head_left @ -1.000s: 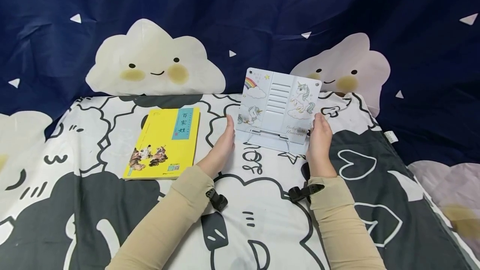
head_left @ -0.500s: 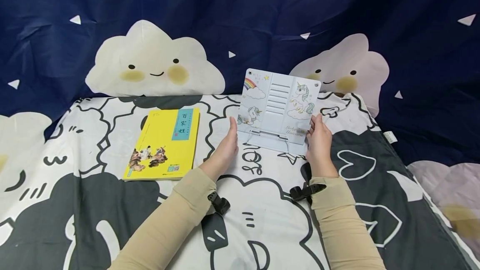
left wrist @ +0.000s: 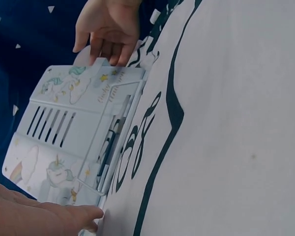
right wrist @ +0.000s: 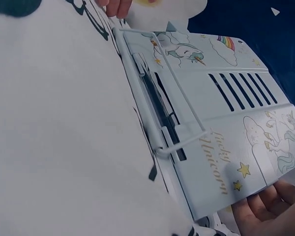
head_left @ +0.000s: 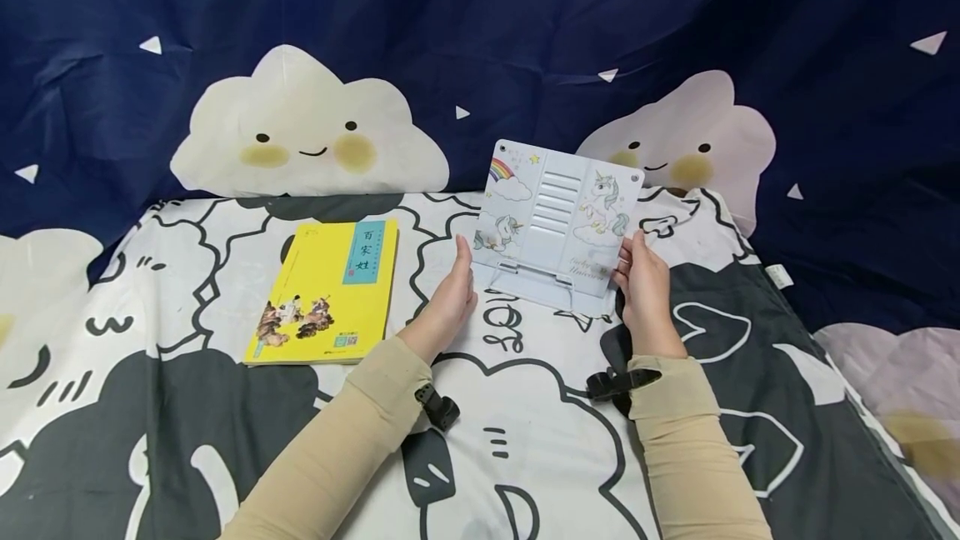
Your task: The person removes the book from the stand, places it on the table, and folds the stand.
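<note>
A white unicorn-print book stand (head_left: 557,205) stands tilted back on the patterned cloth, with slots in its middle panel and a wire holder along its lower front. My left hand (head_left: 444,302) is beside its left edge, fingers extended and thumb up. In the left wrist view those fingers (left wrist: 64,216) lie next to the stand's lower corner. My right hand (head_left: 647,290) is at the right edge with fingers loosely bent. From the right wrist, its fingertips (right wrist: 270,199) show right at the edge, partly hidden behind the panel; the left wrist view shows its thumb apart from the stand.
A yellow book (head_left: 326,290) with a blue title panel lies flat on the cloth (head_left: 495,407), left of my left hand. Behind stands a dark blue curtain (head_left: 510,23) with smiling clouds. The cloth's right edge slopes away past my right arm.
My right hand has shifted slightly right, and its fingers have gone from straighter to bent. The left hand moved slightly right early on. The book stand stays almost in place.
</note>
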A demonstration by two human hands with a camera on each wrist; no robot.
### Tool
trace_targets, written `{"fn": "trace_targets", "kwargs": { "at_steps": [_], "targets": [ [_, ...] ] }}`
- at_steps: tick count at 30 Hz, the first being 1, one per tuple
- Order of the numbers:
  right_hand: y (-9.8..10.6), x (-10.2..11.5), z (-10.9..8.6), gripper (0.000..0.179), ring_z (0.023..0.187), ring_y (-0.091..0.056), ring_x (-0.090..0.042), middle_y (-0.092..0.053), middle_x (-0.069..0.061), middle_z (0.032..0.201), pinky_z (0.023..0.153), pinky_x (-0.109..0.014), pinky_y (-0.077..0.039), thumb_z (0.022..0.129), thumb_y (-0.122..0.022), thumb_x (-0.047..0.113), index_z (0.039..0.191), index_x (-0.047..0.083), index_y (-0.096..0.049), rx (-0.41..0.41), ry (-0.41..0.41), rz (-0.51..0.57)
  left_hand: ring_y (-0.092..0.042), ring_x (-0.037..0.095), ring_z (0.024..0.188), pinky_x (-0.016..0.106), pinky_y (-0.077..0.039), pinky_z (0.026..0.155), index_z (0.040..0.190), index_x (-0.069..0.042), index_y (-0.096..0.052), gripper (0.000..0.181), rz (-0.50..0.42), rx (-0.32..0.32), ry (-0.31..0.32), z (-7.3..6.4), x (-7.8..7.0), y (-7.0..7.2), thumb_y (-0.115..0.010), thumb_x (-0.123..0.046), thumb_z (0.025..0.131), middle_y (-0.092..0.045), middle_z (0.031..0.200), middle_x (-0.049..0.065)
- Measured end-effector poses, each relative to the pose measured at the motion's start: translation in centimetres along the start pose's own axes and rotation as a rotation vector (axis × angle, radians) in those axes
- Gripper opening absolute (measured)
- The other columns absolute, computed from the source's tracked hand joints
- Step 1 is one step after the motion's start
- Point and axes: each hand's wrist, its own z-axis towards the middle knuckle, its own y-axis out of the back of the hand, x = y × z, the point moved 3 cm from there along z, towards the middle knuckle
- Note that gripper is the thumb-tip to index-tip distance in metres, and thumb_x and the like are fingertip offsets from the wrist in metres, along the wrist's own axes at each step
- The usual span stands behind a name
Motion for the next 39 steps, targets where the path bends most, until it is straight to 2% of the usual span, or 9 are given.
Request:
{"fn": "trace_targets", "kwargs": {
  "at_steps": [6, 10, 21, 28, 34, 39],
  "targets": [
    [0.0, -0.1, 0.2, 0.041, 0.067, -0.04, -0.007, -0.048, 0.004, 0.091, 0.054, -0.018, -0.039, 0.101, -0.046, 0.049, 0.108, 0.011, -0.057, 0.01, 0.01, -0.012, 0.0, 0.02, 0.155, 0.036, -0.01, 0.126, 0.16, -0.017, 0.002, 0.089, 0.009, -0.013, -0.012, 0.3, 0.0, 0.2, -0.013, -0.076, 0.095, 0.006, 0.168, 0.001],
    [0.2, 0.1, 0.0, 0.04, 0.06, -0.039, -0.007, -0.048, 0.003, 0.083, 0.049, -0.019, -0.037, 0.101, -0.047, 0.048, 0.096, 0.01, -0.054, 0.01, 0.014, -0.002, -0.001, 0.018, 0.155, 0.035, -0.011, 0.126, 0.16, -0.019, 0.002, 0.09, 0.029, -0.016, -0.005, 0.7, 0.0, 0.2, -0.013, -0.078, 0.094, 0.006, 0.168, -0.001],
    [0.5, 0.2, -0.3, 0.049, 0.058, -0.042, -0.008, -0.048, 0.002, 0.075, 0.048, -0.02, -0.04, 0.1, -0.047, 0.053, 0.088, 0.006, -0.05, -0.013, 0.028, -0.104, 0.0, 0.017, 0.155, 0.035, -0.009, 0.126, 0.161, -0.018, -0.001, 0.092, 0.064, -0.035, 0.0, 1.3, -0.1, 0.2, -0.012, -0.079, 0.093, 0.004, 0.168, -0.001],
    [0.4, 0.3, -0.5, 0.053, 0.051, -0.043, -0.006, -0.045, 0.004, 0.061, 0.048, -0.019, -0.044, 0.101, -0.043, 0.054, 0.079, 0.006, -0.047, -0.021, 0.083, -0.202, 0.0, 0.016, 0.155, 0.036, -0.009, 0.126, 0.161, -0.017, -0.003, 0.094, 0.069, -0.056, 0.001, 1.8, -0.3, 0.3, -0.012, -0.08, 0.092, 0.003, 0.169, -0.002],
    [0.3, 0.3, -0.5, 0.054, 0.047, -0.045, -0.007, -0.045, 0.005, 0.055, 0.05, -0.02, -0.045, 0.1, -0.044, 0.056, 0.072, 0.011, -0.049, -0.065, 0.113, -0.262, -0.002, 0.017, 0.155, 0.035, -0.009, 0.126, 0.161, -0.018, -0.004, 0.097, 0.085, -0.064, -0.002, 2.1, -0.4, 0.3, -0.012, -0.083, 0.089, 0.001, 0.169, -0.003],
    [0.3, 0.3, -0.6, 0.055, 0.048, -0.045, -0.007, -0.046, 0.007, 0.052, 0.053, -0.021, -0.045, 0.099, -0.043, 0.06, 0.075, 0.012, -0.055, -0.098, 0.126, -0.327, -0.004, 0.016, 0.155, 0.034, -0.008, 0.126, 0.161, -0.02, -0.004, 0.101, 0.12, -0.066, 0.002, 2.2, -0.5, 0.1, -0.01, -0.087, 0.086, 0.0, 0.169, -0.004]
  ]
}}
